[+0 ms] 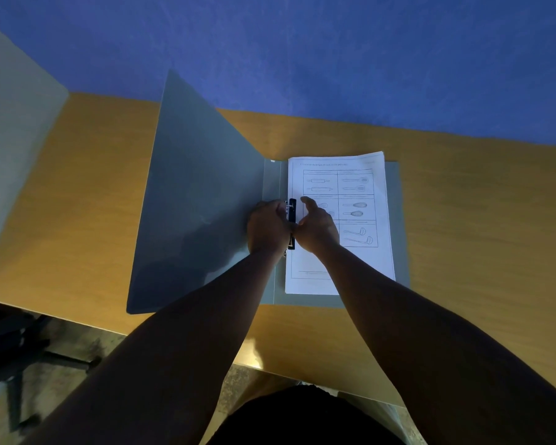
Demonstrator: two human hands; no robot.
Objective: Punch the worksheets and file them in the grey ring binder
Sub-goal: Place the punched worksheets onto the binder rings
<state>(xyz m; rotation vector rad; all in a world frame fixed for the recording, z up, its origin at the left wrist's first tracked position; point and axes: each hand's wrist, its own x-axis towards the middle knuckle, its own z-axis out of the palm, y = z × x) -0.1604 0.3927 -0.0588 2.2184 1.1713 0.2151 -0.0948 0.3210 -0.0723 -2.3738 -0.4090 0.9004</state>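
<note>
- The grey ring binder (203,200) looks like smooth plastic or coated board; its raised cover has a soft satin sheen.
- The worksheets (363,200) are plain white paper, matt, printed with thin black line drawings.
- The ring mechanism (291,208) has a black strip, with a small bright prong that looks like polished metal.
- The bench (482,226) has a wood-grain finish, orange-brown and smooth, with a slight gloss where light strikes its near edge.
- The wall (334,53) behind is blue and matt, with a fine, slightly rough texture.
- The floor (77,348) below looks like speckled stone or concrete, dull.
</note>
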